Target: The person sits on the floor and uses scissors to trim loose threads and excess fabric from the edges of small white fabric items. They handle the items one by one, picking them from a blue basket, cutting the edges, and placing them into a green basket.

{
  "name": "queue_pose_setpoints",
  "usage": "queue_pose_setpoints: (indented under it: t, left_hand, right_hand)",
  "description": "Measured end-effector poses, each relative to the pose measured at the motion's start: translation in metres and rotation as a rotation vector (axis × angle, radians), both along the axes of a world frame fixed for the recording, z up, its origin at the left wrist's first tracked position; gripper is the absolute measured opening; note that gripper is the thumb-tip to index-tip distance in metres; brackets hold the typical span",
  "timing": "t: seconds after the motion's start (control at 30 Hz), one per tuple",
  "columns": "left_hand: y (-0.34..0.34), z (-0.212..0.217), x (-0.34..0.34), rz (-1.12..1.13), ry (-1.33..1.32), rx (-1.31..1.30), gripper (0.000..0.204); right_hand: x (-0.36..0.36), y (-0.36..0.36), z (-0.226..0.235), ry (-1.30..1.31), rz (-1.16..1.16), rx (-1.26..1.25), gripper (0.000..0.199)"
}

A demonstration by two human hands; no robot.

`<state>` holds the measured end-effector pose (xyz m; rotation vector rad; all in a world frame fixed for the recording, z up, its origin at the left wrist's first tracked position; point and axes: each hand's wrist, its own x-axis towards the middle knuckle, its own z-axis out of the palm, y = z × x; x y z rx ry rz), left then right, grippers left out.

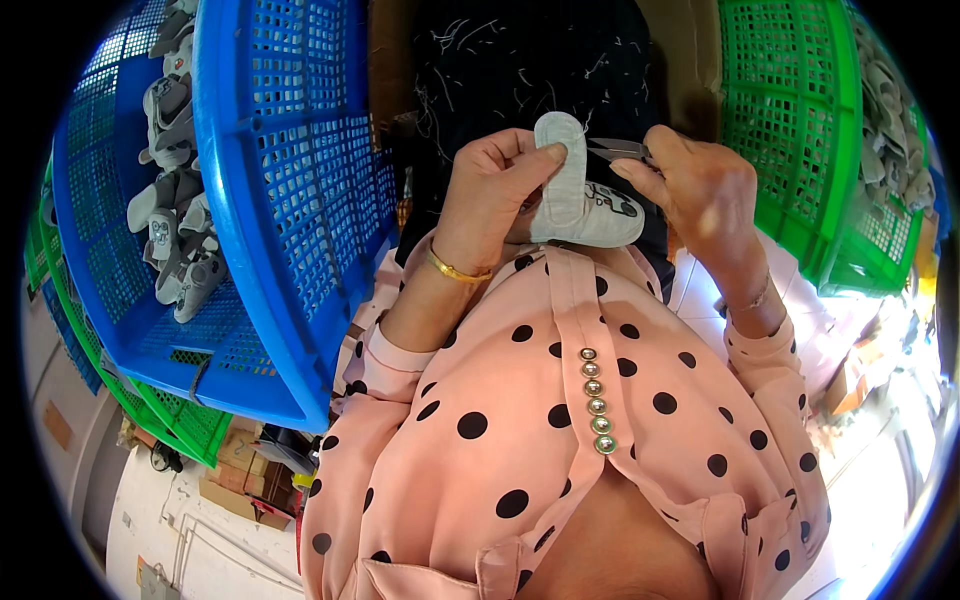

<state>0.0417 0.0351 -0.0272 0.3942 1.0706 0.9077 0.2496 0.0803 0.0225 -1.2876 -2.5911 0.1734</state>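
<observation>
Between my hands is a small light-grey shoe (pixel 600 225) with a dark cartoon print on its toe. Its long rounded strap (pixel 562 190) stands up, pinched near the top by the thumb and fingers of my left hand (pixel 495 190). The shoe's opening is partly covered by that hand and the strap. In my right hand (pixel 700 190) is a pair of thread snips (pixel 618 148), gripped between thumb and curled fingers. Its metal blades point left toward the strap, close to its edge; I cannot tell whether they touch it.
On the left, a tall blue plastic basket (pixel 285 200) holds several similar grey shoes (pixel 180 240). A green basket (pixel 790 130) with more shoes (pixel 885 120) stands on the right. Loose thread ends lie on dark cloth (pixel 530 75) beyond my hands. Cardboard boxes (pixel 240 470) sit lower left.
</observation>
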Motion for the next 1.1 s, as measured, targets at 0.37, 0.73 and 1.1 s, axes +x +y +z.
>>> queue_pose_setpoints:
  t: [0.37,0.73,1.1]
  left_hand:
    - [0.001,0.009,0.003,-0.003,0.033,0.004,0.016]
    - [0.001,0.006,0.003,0.006,0.017,0.003,0.017]
    - [-0.001,0.0,0.002,-0.004,-0.017,-0.013,0.013]
  right_hand:
    - [-0.004,0.001,0.002,-0.008,0.031,0.011,0.041]
    - [-0.006,-0.004,-0.002,-0.017,0.006,-0.035,0.041]
    - [-0.006,0.0,-0.005,-0.01,0.054,-0.012,0.04]
